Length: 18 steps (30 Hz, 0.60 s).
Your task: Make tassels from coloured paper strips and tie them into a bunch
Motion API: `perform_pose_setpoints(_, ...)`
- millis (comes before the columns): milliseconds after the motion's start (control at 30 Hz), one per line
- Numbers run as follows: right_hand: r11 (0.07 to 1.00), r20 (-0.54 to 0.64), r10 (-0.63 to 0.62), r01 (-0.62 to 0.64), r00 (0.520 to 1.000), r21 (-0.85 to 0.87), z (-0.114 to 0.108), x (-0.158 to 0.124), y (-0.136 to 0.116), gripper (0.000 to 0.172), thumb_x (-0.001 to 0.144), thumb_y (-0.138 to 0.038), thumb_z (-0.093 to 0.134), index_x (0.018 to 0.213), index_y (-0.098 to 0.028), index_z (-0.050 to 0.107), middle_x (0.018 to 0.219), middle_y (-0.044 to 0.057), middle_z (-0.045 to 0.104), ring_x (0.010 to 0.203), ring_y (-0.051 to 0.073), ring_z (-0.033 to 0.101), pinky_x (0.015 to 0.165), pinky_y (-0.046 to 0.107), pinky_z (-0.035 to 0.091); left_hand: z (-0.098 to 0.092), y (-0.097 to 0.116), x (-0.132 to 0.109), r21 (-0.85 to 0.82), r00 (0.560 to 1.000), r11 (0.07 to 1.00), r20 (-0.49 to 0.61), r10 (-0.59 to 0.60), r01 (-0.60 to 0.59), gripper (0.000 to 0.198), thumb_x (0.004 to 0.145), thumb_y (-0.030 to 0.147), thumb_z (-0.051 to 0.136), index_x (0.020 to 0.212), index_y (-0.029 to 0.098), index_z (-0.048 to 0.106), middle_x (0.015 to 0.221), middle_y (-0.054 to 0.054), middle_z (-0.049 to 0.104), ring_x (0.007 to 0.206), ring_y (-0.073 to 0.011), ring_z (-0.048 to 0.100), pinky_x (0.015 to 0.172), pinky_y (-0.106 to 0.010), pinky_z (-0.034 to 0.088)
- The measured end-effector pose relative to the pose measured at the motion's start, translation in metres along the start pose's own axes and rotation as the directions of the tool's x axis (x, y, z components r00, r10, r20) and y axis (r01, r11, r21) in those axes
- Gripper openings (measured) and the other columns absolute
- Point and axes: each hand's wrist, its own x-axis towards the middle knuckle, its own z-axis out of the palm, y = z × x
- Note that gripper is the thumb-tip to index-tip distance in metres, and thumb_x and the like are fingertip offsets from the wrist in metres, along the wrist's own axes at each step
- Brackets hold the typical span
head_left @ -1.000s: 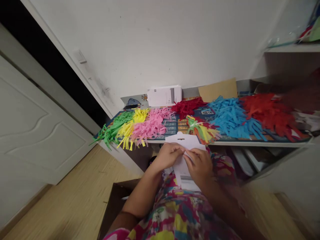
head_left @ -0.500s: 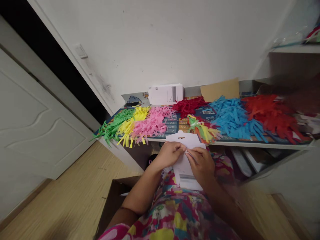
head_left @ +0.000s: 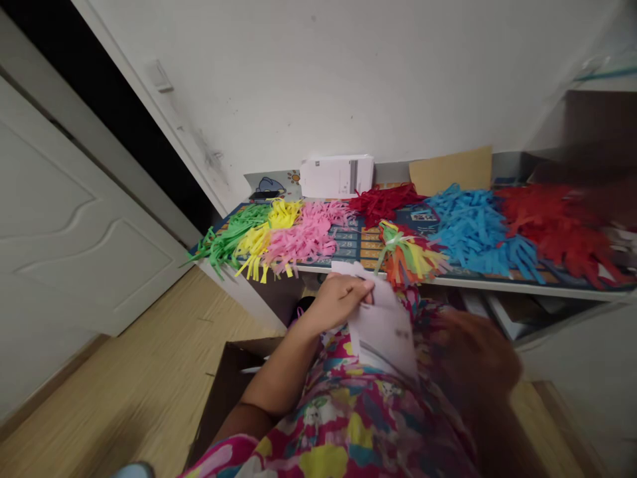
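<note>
My left hand (head_left: 343, 300) pinches the upper part of a white card (head_left: 383, 332), which lies on my lap over the patterned clothing. Smeared by motion, my right hand (head_left: 475, 348) is to the right of the card and apart from it; its fingers cannot be made out. Just beyond the card, a mixed-colour paper tassel (head_left: 408, 255) rests at the shelf's front edge. Fringed paper strips lie across the shelf: green (head_left: 231, 239), yellow (head_left: 256, 249), pink (head_left: 308, 232), dark red (head_left: 383, 202), blue (head_left: 472, 222) and red (head_left: 560, 229).
A stack of white cards (head_left: 337, 176) and a tan card (head_left: 450, 171) lean near the wall. Below left, an open cardboard box (head_left: 213, 398) stands on the floor. White doors are at the left, and papers (head_left: 507, 318) lie in the compartment under the shelf.
My right hand has left the card and moved right. The card is now tilted and bent under my left hand. The view has shifted slightly.
</note>
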Motion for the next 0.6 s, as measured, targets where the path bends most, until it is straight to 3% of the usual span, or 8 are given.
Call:
perform_pose_setpoints(67,0.989,0.068,0.113,-0.106,0.991,-0.099,-0.008,-0.001,0.018,0.055,0.09,-0.049,0.057,0.133,-0.015,0.058,0.094,0.015,0.073,0.085,0.03,0.069,0.077,0.047,0.055,-0.006,-0.001,-0.005,-0.063,0.998,0.997,0.019,0.052,-0.051,0.064,0.099,0.056,0.032,0.062,0.018,0.067,0.057,-0.002,0.062,0.059,-0.0136,0.057,0.074,-0.025,0.043)
perform_pose_setpoints(133,0.991,0.209,0.118,-0.102,0.971,-0.087,-0.003,-0.005,0.019,0.082,0.089,-0.056,0.056,0.153,-0.012,0.031,0.101,0.017,0.073,0.085,0.031,0.07,0.073,0.045,0.056,-0.009,-0.002,-0.007,-0.077,0.994,0.992,0.024,0.105,-0.103,0.075,0.094,0.071,0.023,0.052,0.019,0.058,0.05,-0.001,0.054,0.054,-0.0137,0.05,0.079,-0.029,0.043)
perform_pose_setpoints(200,1.0,0.364,-0.01,-0.001,0.932,0.029,0.011,-0.012,0.002,0.088,0.089,-0.064,0.051,0.157,-0.018,0.019,0.121,0.018,0.068,0.101,0.03,0.069,0.08,0.043,0.057,-0.01,-0.004,-0.007,-0.052,0.99,0.99,0.054,0.134,-0.131,0.079,0.085,0.083,0.017,0.046,0.021,0.046,0.048,-0.001,0.047,0.053,-0.014,0.045,0.085,-0.033,0.042)
perform_pose_setpoints(267,0.968,0.493,-0.243,0.179,0.836,0.175,0.028,-0.018,-0.025,0.097,0.086,-0.075,0.045,0.159,-0.02,0.013,0.145,0.02,0.051,0.126,0.031,0.057,0.095,0.043,0.053,-0.013,-0.008,-0.008,-0.036,0.981,0.988,0.124,0.152,-0.148,0.079,0.077,0.09,0.017,0.045,0.021,0.041,0.049,-0.001,0.045,0.054,-0.0151,0.043,0.086,-0.035,0.043)
perform_pose_setpoints(333,0.896,0.529,-0.445,0.351,0.723,0.273,0.041,-0.02,-0.05,0.11,0.082,-0.081,0.043,0.16,-0.014,0.005,0.157,0.024,0.03,0.142,0.035,0.037,0.105,0.049,0.045,-0.02,-0.012,-0.012,-0.067,0.966,0.981,0.177,0.189,-0.18,0.081,0.073,0.093,0.017,0.047,0.022,0.045,0.053,-0.004,0.05,0.058,-0.0177,0.048,0.087,-0.036,0.044)
perform_pose_setpoints(367,0.862,0.514,-0.506,0.422,0.693,0.28,0.046,-0.021,-0.059,0.112,0.082,-0.08,0.046,0.16,-0.012,0.003,0.159,0.026,0.024,0.145,0.037,0.03,0.108,0.052,0.041,-0.025,-0.015,-0.016,-0.091,0.962,0.977,0.179,0.207,-0.193,0.082,0.073,0.093,0.019,0.048,0.021,0.05,0.056,-0.006,0.055,0.062,-0.0194,0.052,0.088,-0.036,0.044)
perform_pose_setpoints(467,0.808,0.426,-0.581,0.554,0.693,0.201,0.063,-0.024,-0.068,0.099,0.084,-0.065,0.06,0.159,-0.015,0.016,0.16,0.026,0.022,0.147,0.04,0.023,0.11,0.061,0.034,-0.041,-0.021,-0.03,-0.126,0.967,0.984,0.206,0.152,-0.128,0.069,0.08,0.082,0.04,0.065,0.019,0.067,0.075,-0.009,0.068,0.08,-0.0235,0.061,0.089,-0.036,0.046)
perform_pose_setpoints(600,0.793,0.398,-0.596,0.589,0.697,0.156,0.095,-0.04,-0.054,0.071,0.088,-0.04,0.067,0.15,-0.019,0.038,0.154,0.022,0.038,0.141,0.037,0.035,0.107,0.059,0.037,-0.04,-0.038,-0.05,-0.245,0.97,0.951,0.194,-0.144,0.19,0.04,0.08,0.054,0.068,0.094,0.017,0.072,0.094,-0.007,0.072,0.093,-0.0222,0.063,0.087,-0.032,0.047)
